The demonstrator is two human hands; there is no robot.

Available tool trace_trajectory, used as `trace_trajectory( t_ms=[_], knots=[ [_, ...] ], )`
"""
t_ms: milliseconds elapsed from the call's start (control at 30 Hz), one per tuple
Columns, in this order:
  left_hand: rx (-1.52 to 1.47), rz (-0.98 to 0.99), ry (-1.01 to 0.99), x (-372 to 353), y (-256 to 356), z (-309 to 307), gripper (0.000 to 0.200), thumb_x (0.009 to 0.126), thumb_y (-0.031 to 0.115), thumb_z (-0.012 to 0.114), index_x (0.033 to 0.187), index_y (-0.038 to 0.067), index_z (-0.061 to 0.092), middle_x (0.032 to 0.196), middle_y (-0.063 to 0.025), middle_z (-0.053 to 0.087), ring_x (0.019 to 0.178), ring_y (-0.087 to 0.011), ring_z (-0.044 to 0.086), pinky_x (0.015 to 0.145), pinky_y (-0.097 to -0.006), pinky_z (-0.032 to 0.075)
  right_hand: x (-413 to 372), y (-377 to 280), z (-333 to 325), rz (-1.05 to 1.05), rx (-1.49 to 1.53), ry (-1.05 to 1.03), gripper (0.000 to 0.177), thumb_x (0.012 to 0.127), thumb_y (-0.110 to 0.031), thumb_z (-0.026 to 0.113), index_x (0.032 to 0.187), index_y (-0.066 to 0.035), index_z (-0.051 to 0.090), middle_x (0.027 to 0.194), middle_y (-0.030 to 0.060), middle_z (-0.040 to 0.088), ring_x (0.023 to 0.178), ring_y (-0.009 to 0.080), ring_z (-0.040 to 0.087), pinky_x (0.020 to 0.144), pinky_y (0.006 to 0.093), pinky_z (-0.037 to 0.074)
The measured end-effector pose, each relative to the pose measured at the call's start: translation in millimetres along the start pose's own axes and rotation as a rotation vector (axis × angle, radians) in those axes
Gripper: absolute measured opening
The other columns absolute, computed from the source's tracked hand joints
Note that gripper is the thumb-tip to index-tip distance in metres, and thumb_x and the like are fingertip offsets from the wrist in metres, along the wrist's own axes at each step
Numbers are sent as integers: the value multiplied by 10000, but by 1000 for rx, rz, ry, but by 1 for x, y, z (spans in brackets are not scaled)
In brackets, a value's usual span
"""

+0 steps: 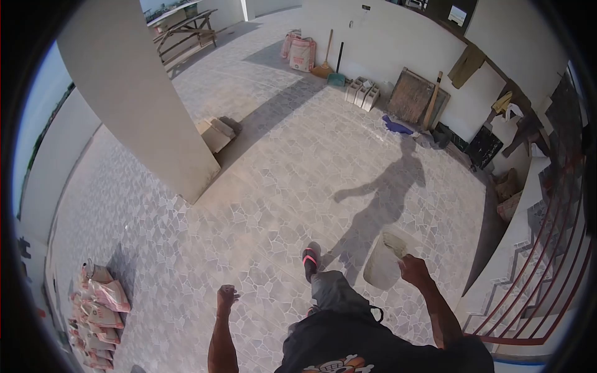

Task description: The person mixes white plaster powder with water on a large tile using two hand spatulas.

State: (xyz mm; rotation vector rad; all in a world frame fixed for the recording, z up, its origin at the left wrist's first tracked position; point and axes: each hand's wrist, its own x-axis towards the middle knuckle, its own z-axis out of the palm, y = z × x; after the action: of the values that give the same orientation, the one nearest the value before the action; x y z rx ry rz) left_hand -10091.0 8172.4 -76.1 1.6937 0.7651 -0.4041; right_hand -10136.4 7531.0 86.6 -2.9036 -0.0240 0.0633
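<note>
A pale bucket [382, 264] is gripped by the right hand [413, 270], while the left hand [227, 297] is held closed and empty above the tiled floor [261, 186].

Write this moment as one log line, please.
right hand: holds bucket | left hand: closed fist, empty | underfoot: tiled floor
</note>
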Motion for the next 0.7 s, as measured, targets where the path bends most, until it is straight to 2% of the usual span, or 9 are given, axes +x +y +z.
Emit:
trace_trajectory(
  t_ms=[100,267,400,533,600,667,700],
  knots=[
    [-3,86,38,85,87,-11,272,905,194,526,1089,-7,542,909,-134,642,713,-237,688,554,-310,540,79,-13,16,1,33,-1,167,852,-188,645,844,-22,624,782,175,614,704,365,632,647,452,517],
    [-51,-61,35,159,173,0,344,899,240,555,1156,14,513,1017,-174,618,828,-303,686,695,-394,566,228,-35,17,-7,61,-39,191,846,-209,654,816,-24,616,762,175,607,709,371,628,640,457,510],
    [-204,-39,-157,198,274,67,447,919,287,551,1234,-19,463,1111,-218,568,930,-338,664,790,-400,559,351,-55,3,-54,-10,-59,172,874,-233,615,810,-74,609,758,136,611,672,331,630,605,432,507],
    [-305,137,-545,279,398,157,583,929,447,573,1277,-4,448,1101,-189,577,963,-339,656,847,-437,548,475,-82,-17,-68,35,-12,189,879,-243,610,802,-70,615,768,138,613,689,332,632,615,430,509],
    [-426,49,-686,337,441,210,649,908,510,582,1256,-24,463,1166,-181,560,1018,-305,638,867,-438,538,548,-103,-39,-82,21,1,195,881,-245,609,803,-67,616,772,136,612,703,330,635,617,430,509],
    [-256,-235,-782,389,508,258,806,877,563,592,1349,-51,370,1288,-247,491,1116,-358,586,929,-485,508,620,-118,-51,-112,-8,43,169,854,-203,646,779,-56,611,724,126,581,656,320,615,583,418,503],
    [-295,-317,-880,412,536,276,875,862,587,595,1383,-55,312,1332,-264,447,1154,-373,557,942,-492,500,656,-128,-59,-126,-19,62,161,840,-182,664,766,-51,608,700,121,566,633,315,606,566,413,500]
  ],
)
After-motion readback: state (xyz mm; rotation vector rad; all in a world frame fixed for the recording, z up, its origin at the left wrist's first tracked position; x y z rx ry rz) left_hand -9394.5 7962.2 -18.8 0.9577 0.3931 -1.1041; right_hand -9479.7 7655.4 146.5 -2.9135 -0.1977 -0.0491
